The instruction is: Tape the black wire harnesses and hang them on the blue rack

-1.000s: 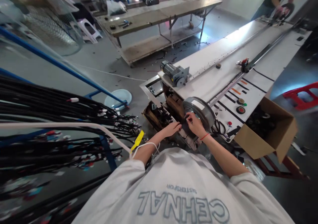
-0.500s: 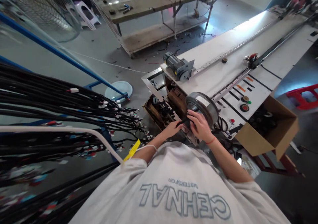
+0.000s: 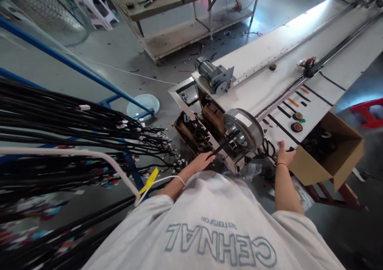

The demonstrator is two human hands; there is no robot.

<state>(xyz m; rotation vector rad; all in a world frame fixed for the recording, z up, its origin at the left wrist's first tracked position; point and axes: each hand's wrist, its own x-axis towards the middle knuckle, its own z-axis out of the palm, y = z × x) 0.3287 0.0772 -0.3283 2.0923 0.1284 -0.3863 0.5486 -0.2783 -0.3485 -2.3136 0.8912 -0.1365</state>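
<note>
The counter [image 3: 260,90] stretches ahead of you, its motor [image 3: 209,70] beyond and left of the wheel [image 3: 253,122]; cables [image 3: 74,120] lie to your left, a box [image 3: 309,166] right.

The left hand [image 3: 203,161] hides its own fingertips at the end of the black strip [image 3: 226,145]. The right hand [image 3: 285,156] covers most of what may be a red button [image 3: 279,144]. The picture's edges cut off the white table [image 3: 251,90] and wire fan [image 3: 56,16]. The lower cables [image 3: 32,214] blur, and the box's [image 3: 311,168] dark contents [image 3: 320,143] are too dim to name.
</note>
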